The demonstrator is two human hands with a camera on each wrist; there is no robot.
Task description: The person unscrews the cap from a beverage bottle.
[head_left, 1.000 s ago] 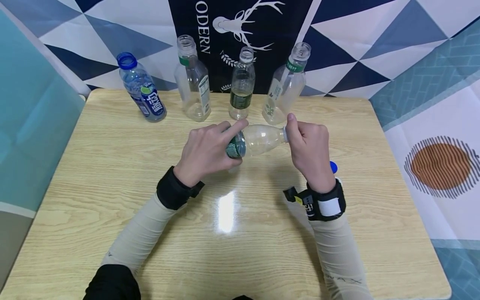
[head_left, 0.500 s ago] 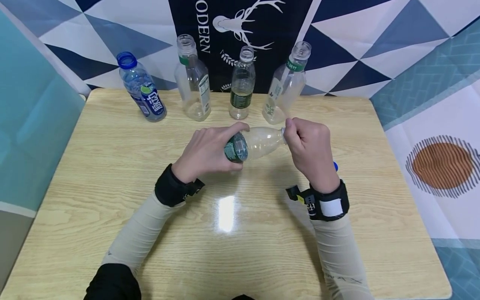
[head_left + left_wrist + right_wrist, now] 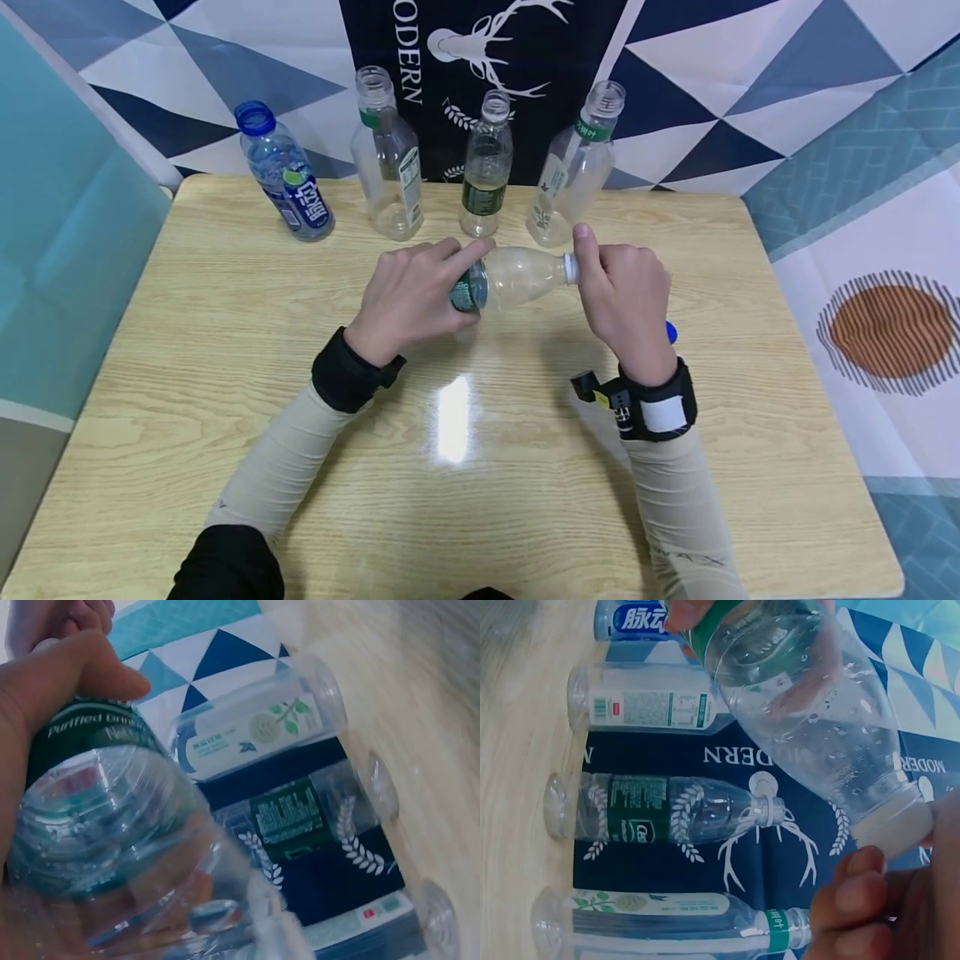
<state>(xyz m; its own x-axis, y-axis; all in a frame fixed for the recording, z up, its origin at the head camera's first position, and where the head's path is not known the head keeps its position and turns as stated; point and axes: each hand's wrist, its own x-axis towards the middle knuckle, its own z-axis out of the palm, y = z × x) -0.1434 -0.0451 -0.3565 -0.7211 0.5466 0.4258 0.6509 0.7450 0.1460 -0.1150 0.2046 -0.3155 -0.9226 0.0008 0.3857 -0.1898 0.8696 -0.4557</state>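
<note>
A clear plastic bottle (image 3: 521, 277) with a green label lies sideways in the air above the table. My left hand (image 3: 416, 292) grips it around the labelled lower half, as the left wrist view shows from the bottle's base. At its neck is a white cap (image 3: 895, 822), which my right hand (image 3: 626, 296) holds between thumb and curled fingers. Behind the held bottle stand two large clear bottles, one with a green neck band (image 3: 386, 167) and another like it (image 3: 570, 171). Between them is a small green-labelled bottle (image 3: 486, 171). All three have uncapped mouths.
A blue-labelled bottle (image 3: 288, 179) with a blue rim stands at the back left of the wooden table (image 3: 450, 517). A small blue object (image 3: 671, 332) shows partly from behind my right wrist. A patterned cloth (image 3: 712, 83) hangs behind the table.
My left hand rolled, showing more of the bottle's label, then rolled back. My right thumb curled in and now points up again beside the cap, with more of the white cap visible.
</note>
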